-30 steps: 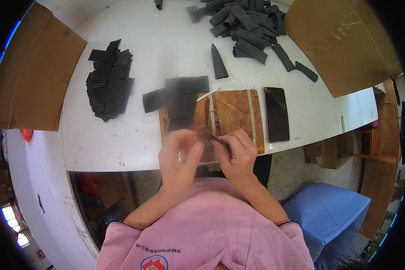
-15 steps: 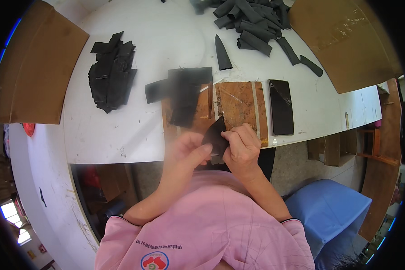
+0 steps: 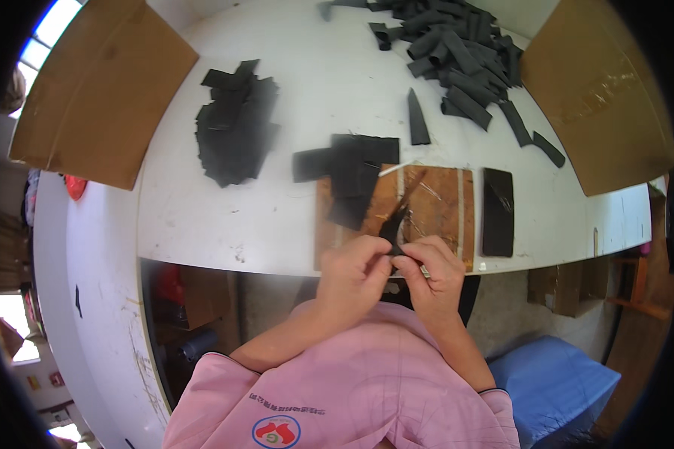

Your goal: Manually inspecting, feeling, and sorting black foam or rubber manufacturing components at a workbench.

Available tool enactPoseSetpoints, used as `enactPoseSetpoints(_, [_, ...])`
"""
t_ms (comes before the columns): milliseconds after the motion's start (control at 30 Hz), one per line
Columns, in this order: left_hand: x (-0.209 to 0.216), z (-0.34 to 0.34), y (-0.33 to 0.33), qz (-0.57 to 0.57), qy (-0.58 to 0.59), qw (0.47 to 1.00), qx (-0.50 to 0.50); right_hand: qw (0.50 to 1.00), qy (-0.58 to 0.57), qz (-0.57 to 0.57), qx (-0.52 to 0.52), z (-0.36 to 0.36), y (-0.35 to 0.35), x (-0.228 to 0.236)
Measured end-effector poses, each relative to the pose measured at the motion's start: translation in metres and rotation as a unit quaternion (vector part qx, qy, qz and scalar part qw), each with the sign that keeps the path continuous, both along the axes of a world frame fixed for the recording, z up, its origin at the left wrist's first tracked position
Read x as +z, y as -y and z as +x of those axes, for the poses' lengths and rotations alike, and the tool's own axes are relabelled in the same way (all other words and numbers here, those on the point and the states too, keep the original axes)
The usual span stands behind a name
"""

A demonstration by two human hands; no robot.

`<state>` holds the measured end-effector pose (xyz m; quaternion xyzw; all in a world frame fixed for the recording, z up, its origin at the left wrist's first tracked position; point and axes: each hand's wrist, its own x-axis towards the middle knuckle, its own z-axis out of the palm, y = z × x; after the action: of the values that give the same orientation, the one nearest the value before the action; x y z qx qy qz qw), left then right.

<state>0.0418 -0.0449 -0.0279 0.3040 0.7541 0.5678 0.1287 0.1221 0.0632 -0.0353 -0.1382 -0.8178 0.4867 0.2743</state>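
My left hand point(image 3: 358, 271) and my right hand point(image 3: 433, 278) meet at the near edge of the table. Between their fingertips they pinch a dark strip of fabric point(image 3: 392, 230), narrow and pointed toward the top. Its lower end is mostly covered by my fingers. Just beyond it, a slim brown stick point(image 3: 413, 188) slants over a worn wooden board point(image 3: 451, 206); whether the fabric touches the stick I cannot tell. Flat black fabric pieces point(image 3: 352, 176) overlap the board's left side, and a thin white stick point(image 3: 395, 169) lies at its far edge.
A stack of flat black pieces point(image 3: 236, 135) lies to the left. At the far right is a heap of rolled black tubes point(image 3: 464, 63). One pointed black piece point(image 3: 418, 120) lies alone. A dark phone point(image 3: 497, 213) sits beside the board. Cardboard flaps point(image 3: 105, 93) flank the white table point(image 3: 195, 224).
The whole view has shifted, so the table appears further right and lower. The fabric, spread wide before, is now narrow, and my hands have come together around its lower end.
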Motion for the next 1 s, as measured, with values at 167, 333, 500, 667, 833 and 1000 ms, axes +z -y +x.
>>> enactPoseSetpoints(167, [-0.013, 0.005, -0.007, 0.011, -0.187, 0.977, 0.097, 0.995, -0.011, 0.091, -0.041, -0.01, 0.006, -0.012])
enactPoseSetpoints(333, [-0.007, -0.012, -0.004, 0.138, 0.348, 0.927, 0.012, 0.996, -0.001, 0.011, -0.086, -0.015, 0.003, -0.015])
enactPoseSetpoints(500, [0.002, -0.025, 0.0, 0.112, 0.441, 0.878, -0.148, 0.876, -0.036, -0.478, 0.046, -0.007, -0.005, -0.022])
enactPoseSetpoints(667, [0.0, -0.014, -0.011, 0.099, 0.35, 0.932, 0.005, 0.717, -0.043, -0.681, 0.141, -0.004, 0.003, -0.019])
enactPoseSetpoints(833, [-0.001, -0.006, -0.014, 0.139, 0.307, 0.939, 0.065, 0.782, 0.024, -0.618, 0.079, -0.009, -0.002, -0.022])
enactPoseSetpoints(1000, [0.004, -0.02, 0.003, 0.17, 0.511, 0.837, -0.102, 0.823, -0.011, -0.564, 0.074, -0.006, -0.007, -0.029])
